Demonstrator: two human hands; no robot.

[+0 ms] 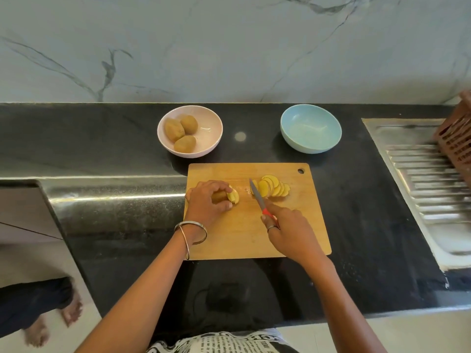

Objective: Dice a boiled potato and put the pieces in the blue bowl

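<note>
Item, as I logged it: left hand curled round the uncut potato end on the wooden cutting board. Right hand gripped a red-handled knife, blade beside the fanned slices (forefinger along the handle). Blue bowl stood behind, holding nothing.

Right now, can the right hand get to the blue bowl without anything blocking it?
Probably yes. The blue bowl sits beyond the cutting board's far right corner, with only bare counter and the potato slices between. The right hand grips the knife, so it isn't free to carry pieces.
</note>
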